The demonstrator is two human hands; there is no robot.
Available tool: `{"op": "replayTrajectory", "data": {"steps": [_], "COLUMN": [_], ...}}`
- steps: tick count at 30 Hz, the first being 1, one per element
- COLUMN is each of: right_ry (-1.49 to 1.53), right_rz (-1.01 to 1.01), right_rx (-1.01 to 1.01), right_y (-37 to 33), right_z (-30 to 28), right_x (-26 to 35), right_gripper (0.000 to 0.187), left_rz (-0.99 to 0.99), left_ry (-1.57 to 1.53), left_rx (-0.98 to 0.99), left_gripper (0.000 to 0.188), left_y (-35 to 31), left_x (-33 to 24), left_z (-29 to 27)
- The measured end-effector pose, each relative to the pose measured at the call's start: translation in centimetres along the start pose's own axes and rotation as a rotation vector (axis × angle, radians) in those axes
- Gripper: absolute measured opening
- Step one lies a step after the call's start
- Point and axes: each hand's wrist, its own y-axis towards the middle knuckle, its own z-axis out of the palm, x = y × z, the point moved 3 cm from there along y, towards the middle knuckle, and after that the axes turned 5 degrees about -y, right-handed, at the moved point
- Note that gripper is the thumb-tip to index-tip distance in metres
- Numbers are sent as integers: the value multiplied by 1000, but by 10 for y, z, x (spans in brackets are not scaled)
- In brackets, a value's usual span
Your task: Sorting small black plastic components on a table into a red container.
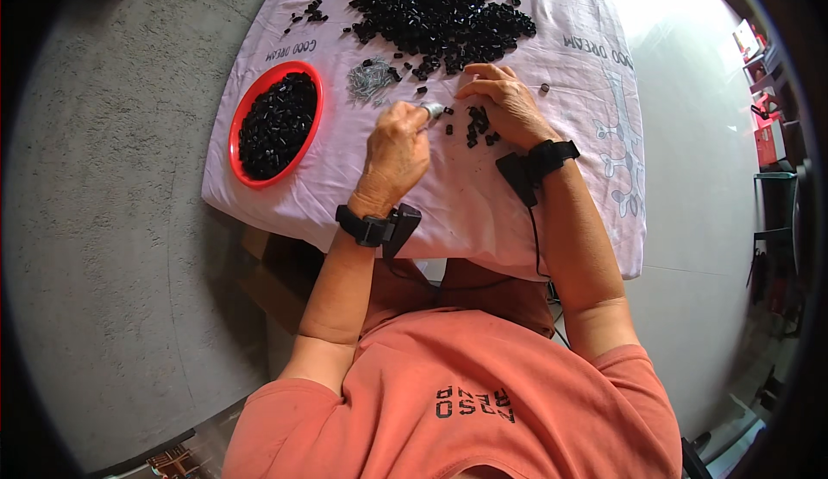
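Observation:
My left hand (398, 147) is closed over the cloth, its fingers pinched together. A silvery-grey bit (432, 111) shows at its fingertips; whether that is a wrapping or a held part I cannot make out. Just beyond it lies a small black piece (448, 111). To the right, my right hand (507, 104) rests with bent fingers apart, no held thing visible. Under its palm side sits a loose cluster of small black pieces (477, 125). A heap of thin silvery metal pins (371, 80) lies ahead of my left hand.
A large pile of black pieces (423, 9) covers the far part of the pink cloth (285, 212). At left stands a red-rimmed bowl (318, 104) full of black pieces. One stray piece (544, 87) lies right of my right hand. Both wrists wear black straps with boxes and cables.

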Motion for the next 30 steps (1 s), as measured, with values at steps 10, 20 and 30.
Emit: {"op": "replayTrajectory", "data": {"steps": [10, 20, 30], "right_ry": [-71, -11, -70], "right_rz": [-64, -57, -48], "right_rx": [66, 36, 51], "right_y": [-1, -3, -2], "right_z": [3, 7, 5], "right_x": [3, 12, 10], "right_gripper": [41, 41, 35], "left_rz": [6, 24, -278], "left_ry": [243, 265, 253], "left_rx": [-2, 6, -2], "left_gripper": [30, 32, 33], "left_y": [19, 33, 58], "left_x": [31, 39, 61], "left_z": [-12, -4, -24]}}
